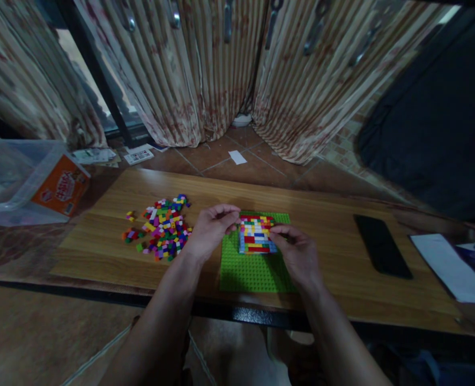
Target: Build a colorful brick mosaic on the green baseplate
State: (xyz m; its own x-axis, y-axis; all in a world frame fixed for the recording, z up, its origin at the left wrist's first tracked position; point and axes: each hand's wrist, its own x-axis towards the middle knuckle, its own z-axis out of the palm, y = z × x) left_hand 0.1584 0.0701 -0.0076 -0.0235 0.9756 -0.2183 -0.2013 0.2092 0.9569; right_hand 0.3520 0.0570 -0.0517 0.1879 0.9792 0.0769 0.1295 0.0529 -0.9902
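A green studded baseplate (pixel 253 274) lies on the wooden table. On its upper half stands a block of multicoloured toy bricks (pixel 257 236) in red, white, blue, yellow and other colours. My left hand (pixel 211 228) is at the left of the block, thumb and fingertips pinched together near its upper left corner. Whatever that pinch holds, if anything, is too small to tell. At the right side, my right hand (pixel 299 252) has its fingertips closed against the block's edge; what lies between them is hidden. Loose bricks (pixel 167 228) form a pile left of my left hand.
A black phone-like slab (pixel 382 245) lies on the table's right part, with white papers (pixel 452 265) beyond it. A clear plastic bin (pixel 16 182) with an orange label stands at the far left. Striped curtains (pixel 221 69) hang behind the table (pixel 326 214).
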